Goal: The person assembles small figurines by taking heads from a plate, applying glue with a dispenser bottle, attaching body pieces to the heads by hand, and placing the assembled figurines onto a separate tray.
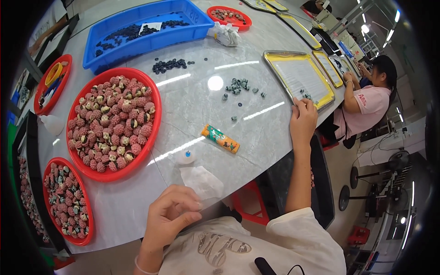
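My right hand point(304, 120) reaches out to the near corner of a yellow-rimmed tray point(302, 68) with a pale lining. Its fingers are bent and pressed together at the rim; what they grip, if anything, is hidden. Just past the fingertips, several small dark green-grey pieces point(307, 95) lie on the tray. My left hand point(172, 214) is held over the near table edge, loosely curled, thumb close to the fingertips with a small gap and nothing visible between. A white tissue point(201, 182) lies just beyond it, beside a small white bottle with a blue tip point(186, 157).
An orange-and-green tube point(220, 139) lies mid-table, with loose green-grey pieces point(238, 86) beyond. Red trays point(158, 107) of pink bumpy pieces stand left. A blue bin point(146, 43) holds dark pieces; more point(169, 66) lie before it. A co-worker in pink point(366, 101) sits right.
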`<state>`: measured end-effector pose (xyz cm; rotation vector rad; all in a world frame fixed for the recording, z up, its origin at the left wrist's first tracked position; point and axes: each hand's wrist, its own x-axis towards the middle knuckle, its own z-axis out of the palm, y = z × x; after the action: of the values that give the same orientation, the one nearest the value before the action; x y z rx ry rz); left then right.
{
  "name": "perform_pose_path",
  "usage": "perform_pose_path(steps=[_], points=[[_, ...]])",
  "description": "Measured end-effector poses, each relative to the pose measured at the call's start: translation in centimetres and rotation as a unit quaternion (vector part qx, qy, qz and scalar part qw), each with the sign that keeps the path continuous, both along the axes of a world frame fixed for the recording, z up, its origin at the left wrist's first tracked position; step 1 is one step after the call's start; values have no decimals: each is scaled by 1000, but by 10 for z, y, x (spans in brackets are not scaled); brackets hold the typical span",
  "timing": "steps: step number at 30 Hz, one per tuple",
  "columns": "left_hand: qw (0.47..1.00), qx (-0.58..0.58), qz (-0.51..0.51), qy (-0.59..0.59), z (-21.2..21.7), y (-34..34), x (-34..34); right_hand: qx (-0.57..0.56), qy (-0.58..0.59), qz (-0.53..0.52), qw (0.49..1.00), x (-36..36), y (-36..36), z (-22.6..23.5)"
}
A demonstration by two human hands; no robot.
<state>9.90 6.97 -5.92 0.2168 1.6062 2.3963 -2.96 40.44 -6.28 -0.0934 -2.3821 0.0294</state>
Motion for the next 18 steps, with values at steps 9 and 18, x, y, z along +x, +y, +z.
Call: perform_pose_path(steps=[9,18], points=[[996,44,6,-80,8,3,3,15,-37,-55,998,-26,34,2],[997,43,-5,-71,9,-1,9,-27,-42,-28,998,-28,68,0]])
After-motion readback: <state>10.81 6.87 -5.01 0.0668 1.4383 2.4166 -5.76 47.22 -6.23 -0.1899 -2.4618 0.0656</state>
